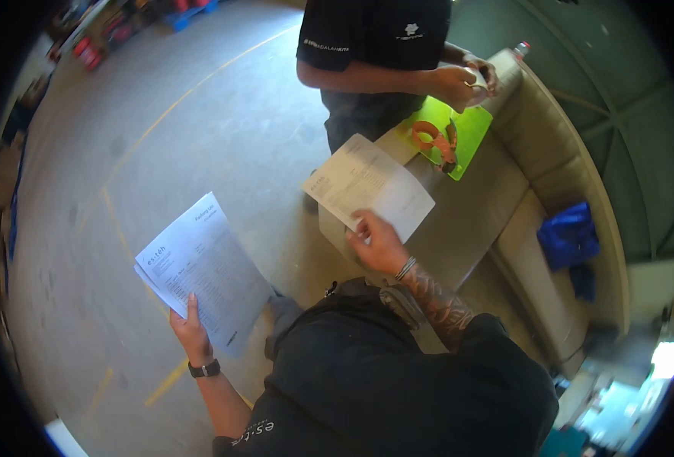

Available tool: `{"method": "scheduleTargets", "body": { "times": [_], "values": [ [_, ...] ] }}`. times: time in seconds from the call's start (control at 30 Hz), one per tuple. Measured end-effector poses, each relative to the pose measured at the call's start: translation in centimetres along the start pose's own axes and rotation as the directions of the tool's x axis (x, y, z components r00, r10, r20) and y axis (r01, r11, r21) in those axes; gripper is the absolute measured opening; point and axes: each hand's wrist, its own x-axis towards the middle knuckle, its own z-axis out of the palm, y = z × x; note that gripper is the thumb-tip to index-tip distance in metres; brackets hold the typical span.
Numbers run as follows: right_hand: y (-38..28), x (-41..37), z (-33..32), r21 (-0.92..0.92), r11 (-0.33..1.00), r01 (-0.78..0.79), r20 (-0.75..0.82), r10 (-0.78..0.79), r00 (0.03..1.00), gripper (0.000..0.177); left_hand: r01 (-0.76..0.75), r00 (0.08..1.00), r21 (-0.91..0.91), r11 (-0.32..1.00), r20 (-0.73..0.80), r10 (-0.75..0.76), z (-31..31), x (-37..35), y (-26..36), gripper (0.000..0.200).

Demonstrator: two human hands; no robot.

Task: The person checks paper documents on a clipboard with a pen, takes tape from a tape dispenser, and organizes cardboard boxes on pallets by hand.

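My left hand [191, 333], with a dark watch at its wrist, grips a small stack of printed sheets [203, 278], thumb on top. Out in front of me, my right hand [377, 242] has its fingers curled at the lower edge of another printed paper [371, 186], which is slightly bent. Past that paper, a tape dispenser with orange-brown tape [436, 145] rests on a bright green sheet [470, 133] on the sofa.
Across from me stands a person in a dark shirt [379, 38], both hands around a small whitish object [476, 85]. The beige sofa [542, 145] curves along the right, with a blue bag [571, 236] on it. Yellow lines mark the grey floor [139, 99].
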Motion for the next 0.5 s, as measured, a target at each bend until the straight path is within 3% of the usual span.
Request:
{"method": "scheduleTargets", "body": {
  "times": [0.03,0.1,0.13,0.2,0.4,0.5],
  "values": [
    [-0.1,0.4,0.0,0.004,1.000,-0.018,-0.037,0.018,0.999,0.037,-0.009,1.000,0.021,1.000,0.018,0.009,-1.0,1.3,0.0,0.033],
    [-0.5,2.1,0.2,-0.425,0.905,-0.015,-0.430,-0.187,0.883,0.040,0.013,0.991,0.002,1.000,0.130,-0.013,-3.0,6.3,1.1,0.033],
    [-0.8,2.5,0.6,-0.427,0.902,-0.064,-0.466,-0.159,0.870,0.040,0.050,0.985,-0.013,0.999,0.169,-0.047,-3.9,8.1,1.7,0.033],
    [-1.4,3.9,1.2,-0.538,0.783,-0.311,-0.576,-0.072,0.814,0.044,0.028,0.970,-0.017,0.999,0.244,-0.023,-4.9,11.2,3.6,0.033],
    [-3.8,5.7,2.9,-0.486,0.585,-0.649,-0.668,0.229,0.708,0.057,0.112,0.931,0.026,0.993,0.347,-0.114,-9.4,19.7,5.5,0.031],
    [-4.8,6.3,3.6,-0.458,0.515,-0.724,-0.659,0.351,0.666,0.060,0.142,0.912,0.006,0.990,0.387,-0.133,-9.4,22.3,6.5,0.031]
  ]
}}
